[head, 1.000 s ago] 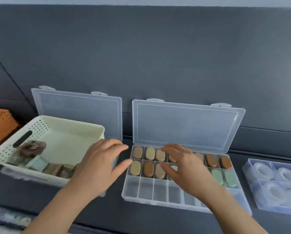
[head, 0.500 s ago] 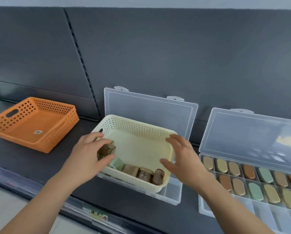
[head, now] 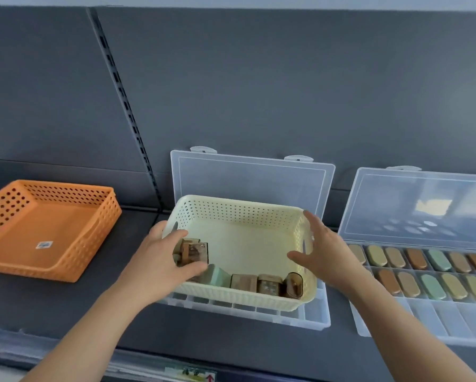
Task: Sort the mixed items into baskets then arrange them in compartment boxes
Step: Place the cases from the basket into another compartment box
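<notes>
Orange basket [head: 49, 230]: left end cut by frame edge. Sticker [head: 44, 244] on its floor too small to read.
Middle compartment box [head: 318, 315]: mostly hidden under cream basket [head: 239, 213], only front row + lid show.
Right compartment box [head: 396, 323]: cut at right edge, row ends out of view.
Brown clear piece [head: 195, 252]: left hand [head: 154, 266] grips it and covers its left side; insides blurry.
Right hand [head: 327, 257] vs cream basket's right wall: contact can't tell.
Shelf-edge label [head: 192, 373]: blurred, cut at btm.
</notes>
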### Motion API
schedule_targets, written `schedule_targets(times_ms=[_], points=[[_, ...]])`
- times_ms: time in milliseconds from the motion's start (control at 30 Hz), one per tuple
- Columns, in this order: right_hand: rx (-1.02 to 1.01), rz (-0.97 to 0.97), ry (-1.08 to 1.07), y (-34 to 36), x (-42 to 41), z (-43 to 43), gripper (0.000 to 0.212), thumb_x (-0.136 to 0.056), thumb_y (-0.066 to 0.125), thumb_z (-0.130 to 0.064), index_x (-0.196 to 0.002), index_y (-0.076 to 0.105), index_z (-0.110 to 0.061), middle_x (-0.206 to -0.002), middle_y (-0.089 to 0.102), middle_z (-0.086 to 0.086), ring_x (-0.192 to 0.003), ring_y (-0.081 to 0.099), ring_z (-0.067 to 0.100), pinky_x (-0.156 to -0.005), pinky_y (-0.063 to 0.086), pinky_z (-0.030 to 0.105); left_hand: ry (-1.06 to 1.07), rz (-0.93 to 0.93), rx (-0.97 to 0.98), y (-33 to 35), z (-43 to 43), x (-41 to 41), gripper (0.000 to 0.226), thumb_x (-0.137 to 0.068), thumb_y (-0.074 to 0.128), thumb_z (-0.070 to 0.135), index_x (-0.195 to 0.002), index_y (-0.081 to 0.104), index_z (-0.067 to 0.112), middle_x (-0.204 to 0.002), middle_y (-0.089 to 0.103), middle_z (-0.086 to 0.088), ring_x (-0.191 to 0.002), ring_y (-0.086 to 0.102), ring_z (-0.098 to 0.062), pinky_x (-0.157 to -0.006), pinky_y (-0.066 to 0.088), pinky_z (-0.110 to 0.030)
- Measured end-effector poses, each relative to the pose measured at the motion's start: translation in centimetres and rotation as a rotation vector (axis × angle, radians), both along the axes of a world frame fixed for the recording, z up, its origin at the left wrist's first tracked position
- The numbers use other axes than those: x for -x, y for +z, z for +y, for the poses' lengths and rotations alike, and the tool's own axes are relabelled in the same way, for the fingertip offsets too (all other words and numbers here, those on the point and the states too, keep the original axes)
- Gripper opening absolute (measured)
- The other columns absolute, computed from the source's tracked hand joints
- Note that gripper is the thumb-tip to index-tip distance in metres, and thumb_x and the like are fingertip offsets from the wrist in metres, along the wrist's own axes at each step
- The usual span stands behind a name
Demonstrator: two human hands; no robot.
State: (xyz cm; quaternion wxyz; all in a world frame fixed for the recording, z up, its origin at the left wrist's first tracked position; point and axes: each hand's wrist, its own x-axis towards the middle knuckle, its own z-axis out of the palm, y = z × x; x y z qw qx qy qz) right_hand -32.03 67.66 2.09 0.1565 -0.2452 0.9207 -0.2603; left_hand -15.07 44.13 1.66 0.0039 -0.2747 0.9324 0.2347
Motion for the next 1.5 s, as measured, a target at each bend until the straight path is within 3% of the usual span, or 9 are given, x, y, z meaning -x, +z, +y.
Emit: schedule_targets(times_ms=[233,467,667,900,1067,1167,1233,1333,1500], points=[[0.012,-0.062,0.03,0.7,-2.9,1.5,0.093,-0.073,0.078,-0.043,-0.142,0.015,-0.039,-0.111,0.042,-0.027,-0.095,0.044,0.004,-0.086,0.05,0.03,-0.123,-0.063,-0.161,0.7,-0.7,-1.5,0.13,-0.024,0.069,0.086,-0.141,0.034,0.042,-0.154,-0.004,0.024,-0.142,0.013,-0.008,-0.113,0.03,-0.034],[0.393,-0.233,0.034,1.3,-2.6,2.1,0.06,-0.07,0.082,-0.03,-0.119,0.048,-0.036,-0.105,0.066,-0.017,-0.096,0.067,0.011,-0.075,0.057,0.029,-0.057,0.143,-0.091,1.1,-0.6,-1.0,0.109,-0.045,0.079,0.069,-0.14,0.041,0.032,-0.149,0.025,0.018,-0.131,0.034,-0.007,-0.107,0.036,-0.032],[0.616,-0.224,-0.126,2.3,-2.0,1.8,0.012,-0.084,0.069,-0.032,-0.095,0.066,-0.027,-0.087,0.073,-0.01,-0.073,0.07,0.006,-0.06,0.05,0.017,0.084,0.281,-0.206,2.9,0.1,0.5,0.107,-0.035,0.074,0.079,-0.129,0.055,0.03,-0.133,0.052,0.013,-0.105,0.054,-0.005,-0.074,0.045,-0.026],[0.57,-0.177,-0.208,2.6,-1.6,1.8,0.031,-0.086,0.062,-0.043,-0.088,0.072,-0.014,-0.083,0.074,-0.001,-0.075,0.069,0.018,-0.067,0.05,0.031,0.106,0.332,-0.208,4.8,0.6,0.6,0.104,-0.039,0.073,0.076,-0.128,0.058,0.025,-0.137,0.054,0.008,-0.123,0.05,-0.013,-0.089,0.042,-0.032],[0.526,-0.135,-0.173,2.4,-2.0,2.2,0.032,-0.088,0.06,-0.041,-0.073,0.065,-0.014,-0.064,0.065,-0.007,-0.056,0.056,0.005,-0.052,0.039,0.015,0.111,0.355,-0.202,5.0,1.5,-0.1,0.103,-0.04,0.073,0.073,-0.128,0.059,0.022,-0.129,0.056,0.014,-0.107,0.053,-0.004,-0.078,0.041,-0.021],[0.521,-0.148,-0.126,1.9,-2.3,2.5,0.012,-0.088,0.063,-0.032,-0.086,0.068,-0.021,-0.076,0.069,-0.012,-0.065,0.064,0.0,-0.051,0.046,0.012,0.094,0.345,-0.183,4.5,1.9,-0.1,0.091,-0.048,0.079,0.062,-0.126,0.059,0.02,-0.109,0.046,0.026,-0.095,0.049,0.002,-0.064,0.037,-0.014],[0.496,-0.152,-0.106,1.2,-2.5,2.7,0.013,-0.086,0.066,-0.032,-0.098,0.066,-0.027,-0.087,0.07,-0.016,-0.075,0.066,0.0,-0.054,0.047,0.012,0.079,0.315,-0.191,3.6,2.0,-0.2,0.093,-0.051,0.083,0.056,-0.132,0.055,0.02,-0.121,0.042,0.021,-0.107,0.044,-0.001,-0.077,0.038,-0.018],[0.383,-0.111,-0.114,-0.2,-2.7,3.0,0.046,-0.077,0.073,-0.04,-0.117,0.052,-0.04,-0.103,0.062,-0.03,-0.091,0.063,0.004,-0.071,0.05,0.019,0.065,0.234,-0.174,1.9,1.8,-0.5,0.106,-0.05,0.086,0.056,-0.142,0.045,0.023,-0.148,0.028,0.015,-0.131,0.034,-0.006,-0.104,0.033,-0.027],[0.205,0.014,-0.153,-1.9,-2.5,3.4,0.085,-0.071,0.075,-0.046,-0.144,0.036,-0.025,-0.128,0.057,-0.007,-0.107,0.057,0.015,-0.086,0.054,0.034,-0.033,0.131,-0.15,0.3,1.3,-1.2,0.124,-0.046,0.082,0.067,-0.149,0.026,0.026,-0.145,0.013,0.018,-0.135,0.025,-0.008,-0.11,0.031,-0.03]])
